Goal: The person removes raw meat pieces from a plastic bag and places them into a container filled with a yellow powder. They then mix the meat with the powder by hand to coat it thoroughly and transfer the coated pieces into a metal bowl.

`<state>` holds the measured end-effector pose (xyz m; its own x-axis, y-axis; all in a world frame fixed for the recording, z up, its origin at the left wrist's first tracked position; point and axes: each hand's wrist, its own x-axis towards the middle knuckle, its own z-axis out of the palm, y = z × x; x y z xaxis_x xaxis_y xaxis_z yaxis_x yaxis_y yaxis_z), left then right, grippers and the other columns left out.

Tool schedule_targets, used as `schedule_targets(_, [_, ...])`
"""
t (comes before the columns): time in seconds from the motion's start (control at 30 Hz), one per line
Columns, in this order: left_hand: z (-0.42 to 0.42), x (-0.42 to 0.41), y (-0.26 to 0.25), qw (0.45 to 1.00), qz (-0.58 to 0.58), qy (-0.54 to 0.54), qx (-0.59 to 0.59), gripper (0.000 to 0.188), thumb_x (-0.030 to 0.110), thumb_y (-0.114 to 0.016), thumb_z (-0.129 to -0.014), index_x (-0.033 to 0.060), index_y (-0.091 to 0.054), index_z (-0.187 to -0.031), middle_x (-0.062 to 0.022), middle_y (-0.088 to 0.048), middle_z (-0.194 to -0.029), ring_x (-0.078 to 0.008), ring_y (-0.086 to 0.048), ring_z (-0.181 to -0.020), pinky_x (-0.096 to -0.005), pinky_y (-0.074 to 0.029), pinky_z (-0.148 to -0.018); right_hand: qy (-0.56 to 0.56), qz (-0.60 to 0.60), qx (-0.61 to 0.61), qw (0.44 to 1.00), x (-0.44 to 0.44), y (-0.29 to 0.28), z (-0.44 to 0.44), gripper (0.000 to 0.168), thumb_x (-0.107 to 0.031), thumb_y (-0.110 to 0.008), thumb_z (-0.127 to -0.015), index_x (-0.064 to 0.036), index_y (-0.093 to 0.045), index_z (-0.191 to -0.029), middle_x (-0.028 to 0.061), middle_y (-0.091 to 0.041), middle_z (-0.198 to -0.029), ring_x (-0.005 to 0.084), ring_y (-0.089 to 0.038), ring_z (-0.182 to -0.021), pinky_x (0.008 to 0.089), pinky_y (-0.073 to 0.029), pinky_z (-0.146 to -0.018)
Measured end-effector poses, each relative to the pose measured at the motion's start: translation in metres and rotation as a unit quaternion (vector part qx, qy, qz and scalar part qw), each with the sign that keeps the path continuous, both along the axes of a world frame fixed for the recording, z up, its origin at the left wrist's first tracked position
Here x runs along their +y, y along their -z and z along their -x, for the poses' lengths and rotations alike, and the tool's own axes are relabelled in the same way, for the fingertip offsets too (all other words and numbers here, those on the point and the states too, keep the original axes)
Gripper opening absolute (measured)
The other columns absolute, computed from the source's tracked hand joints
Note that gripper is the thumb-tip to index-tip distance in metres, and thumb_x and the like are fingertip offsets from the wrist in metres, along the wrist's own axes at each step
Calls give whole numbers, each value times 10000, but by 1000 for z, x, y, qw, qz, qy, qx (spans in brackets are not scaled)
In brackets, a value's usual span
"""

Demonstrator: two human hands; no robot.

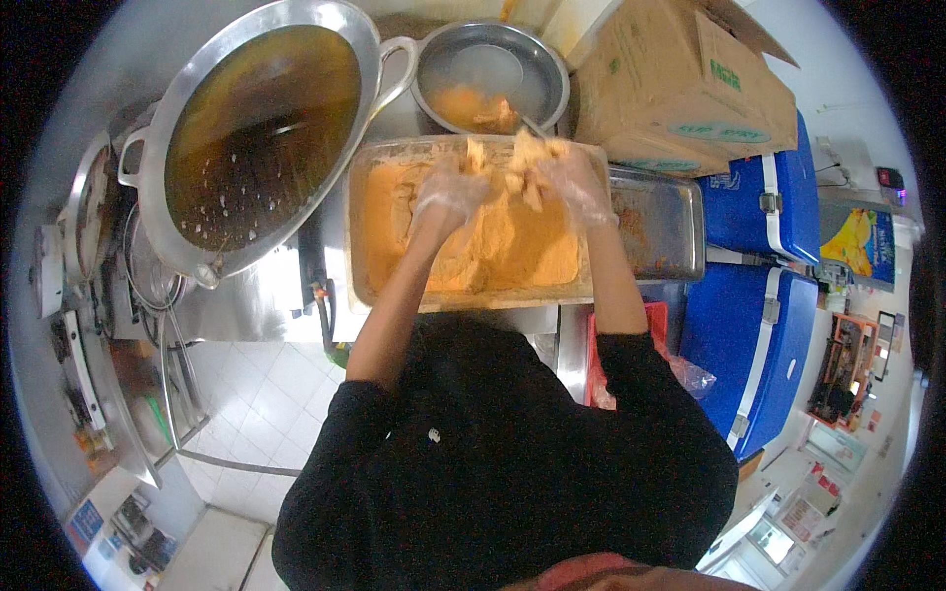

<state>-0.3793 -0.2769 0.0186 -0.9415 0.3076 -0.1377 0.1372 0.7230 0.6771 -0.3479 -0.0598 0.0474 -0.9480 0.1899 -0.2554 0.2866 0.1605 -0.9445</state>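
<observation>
A rectangular tub (pixel 473 299) of orange breading flour (pixel 392 196) lies before me. Both my hands are over it in clear plastic gloves. My left hand (pixel 451 193) grips a flour-coated food piece (pixel 476 155) that sticks up past its fingers. In my right hand (pixel 575 181) is a clump of coated food pieces (pixel 531 166), raised near the tub's far right edge. Motion blurs both hands, so the finger positions are not sharp. Just beyond the tub, a steel bowl (pixel 550 55) contains cloudy liquid with orange residue and a battered-looking piece (pixel 497 116).
A large two-handled wok (pixel 255 266) of dark oil stands at left, its handle close to the bowl. A steel tray (pixel 665 270) adjoins the tub at right. Beyond are a cardboard box (pixel 665 81) and blue coolers (pixel 739 318). A red crate (pixel 658 321) sits below right.
</observation>
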Motion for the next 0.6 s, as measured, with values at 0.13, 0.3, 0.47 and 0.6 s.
schedule_targets(0.13, [89, 52, -5, 994, -87, -55, 31, 321, 331, -683, -843, 31, -706, -957, -187, -721, -951, -356, -686, -897, -460, -544, -817, 5, -62, 13, 998, 16, -2, 104, 248, -260, -682, -877, -13, -698, -894, 77, -686, -782, 204, -639, -665, 373, -529, -642])
schedule_targets(0.3, [190, 85, 67, 939, 201, 126, 250, 270, 308, -706, -805, 72, -737, -933, -144, -729, -928, -323, -699, -889, -449, -563, -791, -90, -428, -80, 896, 27, 18, 210, 257, -210, -646, -837, 4, -724, -956, 204, -723, -956, 337, -713, -866, 438, -559, -784])
schedule_targets(0.47, [196, 95, 94, 981, 152, 71, 93, 284, 270, -760, -756, 72, -765, -959, -160, -738, -969, -307, -723, -883, -445, -588, -745, -96, -519, -85, 845, 47, 58, 209, 260, -200, -638, -851, -11, -746, -995, 232, -716, -1016, 361, -707, -985, 434, -561, -830])
schedule_targets(0.6, [158, 67, 71, 933, 295, 182, 94, 255, 204, -680, -814, 39, -725, -1004, -192, -692, -1047, -356, -665, -1008, -443, -542, -853, -138, -579, 67, 801, 22, 38, 166, 248, -166, -635, -881, 14, -707, -1034, 236, -709, -998, 361, -695, -944, 426, -558, -830])
